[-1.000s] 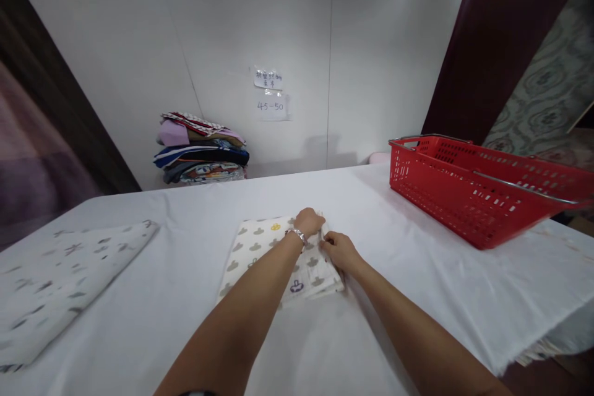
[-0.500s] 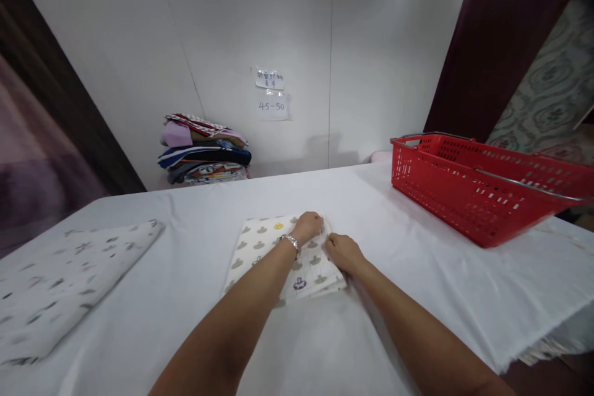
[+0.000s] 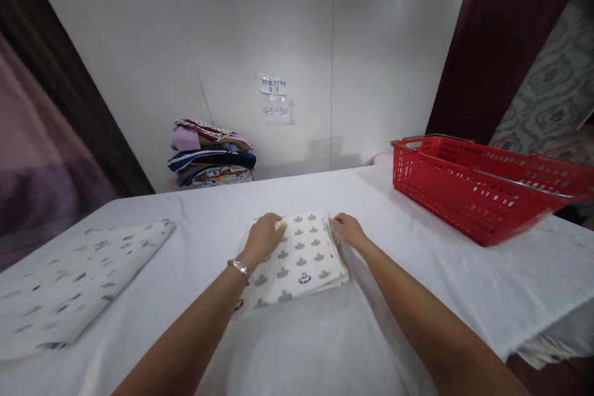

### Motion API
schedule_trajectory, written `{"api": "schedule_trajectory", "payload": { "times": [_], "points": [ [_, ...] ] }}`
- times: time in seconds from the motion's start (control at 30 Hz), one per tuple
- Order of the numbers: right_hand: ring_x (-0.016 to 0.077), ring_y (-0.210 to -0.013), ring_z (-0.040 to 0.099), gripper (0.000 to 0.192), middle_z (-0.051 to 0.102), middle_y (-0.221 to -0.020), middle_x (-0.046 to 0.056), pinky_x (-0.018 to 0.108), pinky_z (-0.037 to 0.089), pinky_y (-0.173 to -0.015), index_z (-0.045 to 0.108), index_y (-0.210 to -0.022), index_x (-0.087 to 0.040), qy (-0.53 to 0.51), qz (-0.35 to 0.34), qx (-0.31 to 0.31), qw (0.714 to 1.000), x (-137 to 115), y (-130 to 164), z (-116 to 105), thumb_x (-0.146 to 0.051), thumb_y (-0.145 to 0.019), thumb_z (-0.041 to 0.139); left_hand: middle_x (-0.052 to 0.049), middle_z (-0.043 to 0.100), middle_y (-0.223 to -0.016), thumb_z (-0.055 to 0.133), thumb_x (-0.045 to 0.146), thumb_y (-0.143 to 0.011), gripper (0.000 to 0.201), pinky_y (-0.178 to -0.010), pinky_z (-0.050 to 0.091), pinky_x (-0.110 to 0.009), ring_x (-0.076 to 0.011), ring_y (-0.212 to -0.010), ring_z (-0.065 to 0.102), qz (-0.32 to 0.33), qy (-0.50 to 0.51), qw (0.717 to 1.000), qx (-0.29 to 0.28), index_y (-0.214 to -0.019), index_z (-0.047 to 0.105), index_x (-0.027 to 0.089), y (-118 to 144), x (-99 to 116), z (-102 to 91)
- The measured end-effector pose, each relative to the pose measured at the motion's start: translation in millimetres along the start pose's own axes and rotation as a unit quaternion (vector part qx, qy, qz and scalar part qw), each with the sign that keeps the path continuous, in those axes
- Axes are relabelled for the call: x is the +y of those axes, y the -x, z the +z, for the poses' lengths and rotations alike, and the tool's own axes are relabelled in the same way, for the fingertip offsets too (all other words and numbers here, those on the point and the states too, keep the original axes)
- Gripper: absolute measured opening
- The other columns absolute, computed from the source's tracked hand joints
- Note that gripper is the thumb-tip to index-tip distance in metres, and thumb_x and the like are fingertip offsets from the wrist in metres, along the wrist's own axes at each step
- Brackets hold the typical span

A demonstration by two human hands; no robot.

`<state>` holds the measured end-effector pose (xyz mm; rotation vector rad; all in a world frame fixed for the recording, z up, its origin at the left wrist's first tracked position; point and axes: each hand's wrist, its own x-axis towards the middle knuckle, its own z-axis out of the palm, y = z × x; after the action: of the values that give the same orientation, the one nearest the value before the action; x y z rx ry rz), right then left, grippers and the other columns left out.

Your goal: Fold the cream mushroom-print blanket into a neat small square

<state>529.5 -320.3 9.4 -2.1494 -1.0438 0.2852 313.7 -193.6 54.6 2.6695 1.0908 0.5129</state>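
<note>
At the far left a folded white cloth with scattered grey marks [image 3: 78, 278] lay on the desk covered in white fabric [image 3: 417, 272], its near end cut off by the picture's edge. Behind it, against the pale wall, stood a stack of folded multicoloured fabrics [image 3: 211, 153], its lower layers hidden by the desk's far edge. In the middle lay the folded white cloth printed with small grey shapes [image 3: 301, 257], flat on the desk with nothing between it and the hands. The left hand [image 3: 263, 237], a silver bracelet [image 3: 240, 268] at its wrist, rested palm down on the cloth's far left corner, fingers spread flat and closed on nothing; the forearm covered the cloth's near left corner. The right hand [image 3: 348, 230] lay at the cloth's far right corner, its fingertips at the edge; whether that grip pinched the layers could not be told. On the wall above hung two small paper notes [image 3: 276, 101], the upper writing too small to read. To the right stood a red plastic basket with metal handles [image 3: 482, 189], well apart from the cloth, its far side blurred toward the picture's edge, before a dark red door [image 3: 496, 43].
</note>
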Motion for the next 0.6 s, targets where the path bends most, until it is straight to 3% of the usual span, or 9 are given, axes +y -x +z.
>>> {"api": "schedule_trajectory", "payload": {
  "times": [0.1,0.23,0.37,0.6],
  "points": [
    [0.0186,-0.082,0.057,0.030,0.065,-0.092,0.008,0.026,0.036,-0.067,0.060,-0.092,-0.018,0.005,0.022,0.011,1.000,-6,-15,6,-0.043,-0.081,0.049,-0.010,0.051,-0.128,0.047,0.037,-0.083,0.041,-0.097,0.037,-0.032,-0.0239,-0.116,0.048,-0.084,-0.014,0.996,0.020,-0.117,0.053,0.015,4,-41,-7.6],
    [0.0222,-0.091,0.058,0.047,0.064,-0.103,0.012,0.028,0.038,-0.070,0.049,-0.118,-0.017,0.053,0.041,-0.005,0.998,-16,-26,16,-0.046,-0.080,0.051,-0.013,0.052,-0.129,0.048,0.043,-0.081,0.053,-0.092,0.042,-0.033,-0.0247,-0.111,0.053,-0.204,0.066,0.976,-0.040,-0.125,0.046,0.013,13,-72,-5.7],
    [0.0242,-0.100,0.057,0.044,0.061,-0.112,0.013,0.030,0.039,-0.074,0.043,-0.124,-0.018,0.119,0.022,-0.018,0.992,-23,-29,22,-0.036,-0.084,0.047,-0.011,0.057,-0.123,0.042,0.050,-0.084,0.056,-0.086,0.045,-0.031,-0.0221,-0.104,0.058,-0.258,0.184,0.946,-0.073,-0.128,0.043,0.016,24,-72,5.4],
    [0.0236,-0.099,0.058,0.034,0.062,-0.109,0.012,0.032,0.040,-0.077,0.044,-0.121,-0.019,0.178,0.007,-0.036,0.983,-18,-26,28,-0.027,-0.089,0.036,-0.014,0.052,-0.129,0.041,0.049,-0.084,0.061,-0.094,0.037,-0.036,-0.0280,-0.115,0.051,-0.244,0.138,0.959,-0.043,-0.135,0.036,0.015,29,-67,22.7]
  ]
}}
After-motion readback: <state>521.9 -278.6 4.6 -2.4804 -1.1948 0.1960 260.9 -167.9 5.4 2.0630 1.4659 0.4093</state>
